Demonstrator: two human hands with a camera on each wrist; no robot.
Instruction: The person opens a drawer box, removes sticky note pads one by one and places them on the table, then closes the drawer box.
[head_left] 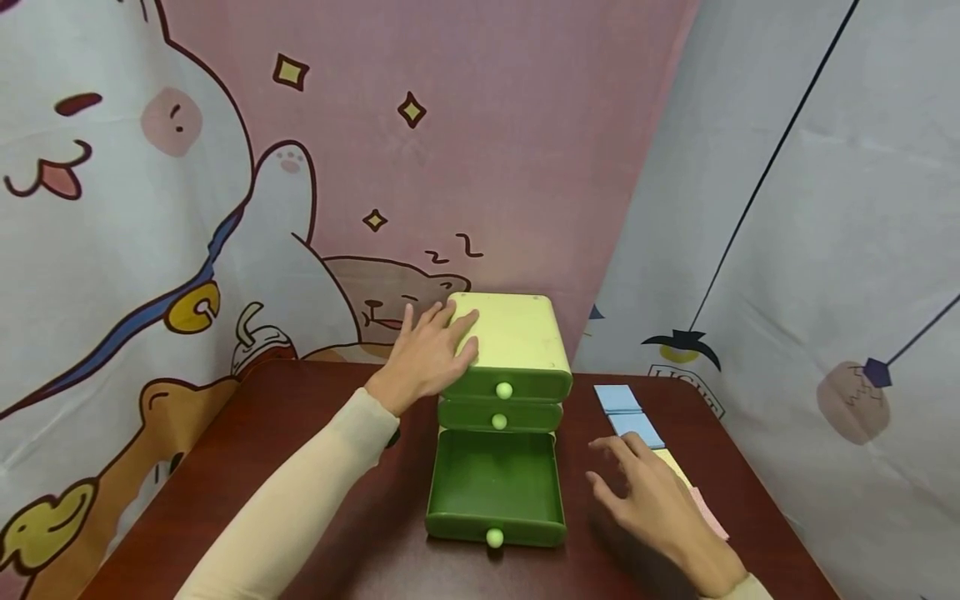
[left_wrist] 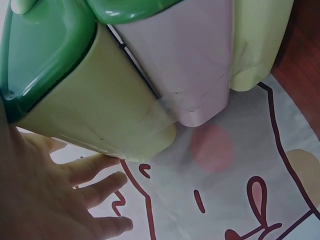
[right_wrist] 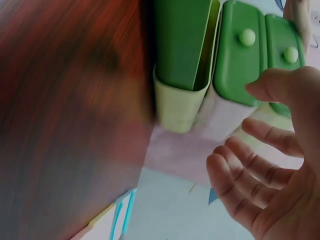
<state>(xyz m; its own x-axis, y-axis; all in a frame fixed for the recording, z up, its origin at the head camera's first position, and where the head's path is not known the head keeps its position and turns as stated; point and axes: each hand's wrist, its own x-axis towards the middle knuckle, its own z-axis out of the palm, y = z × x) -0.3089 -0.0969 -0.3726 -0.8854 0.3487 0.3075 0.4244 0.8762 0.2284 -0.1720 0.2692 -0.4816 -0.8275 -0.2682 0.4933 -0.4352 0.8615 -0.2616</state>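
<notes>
A small drawer unit (head_left: pixel 517 333) with a pale yellow top and green drawer fronts stands on the table. Its bottom drawer (head_left: pixel 495 475) is pulled out and has nothing in it; the two upper drawers are closed. My left hand (head_left: pixel 427 354) rests on the left side of the unit's top, fingers spread. In the left wrist view those fingers (left_wrist: pixel 100 192) lie straight along the yellow casing (left_wrist: pixel 95 100). My right hand (head_left: pixel 648 496) hovers right of the open drawer, fingers loosely bent, holding nothing. From the right wrist view, the hand (right_wrist: pixel 275 170) is apart from the drawer fronts.
Blue sticky-note pads (head_left: pixel 626 412) lie in a row on the right of the dark red table (head_left: pixel 330 467), followed by a yellow pad (head_left: pixel 672 465) and a pink pad (head_left: pixel 708 512) partly behind the right hand. A cartoon-printed cloth (head_left: pixel 525 150) hangs behind the table.
</notes>
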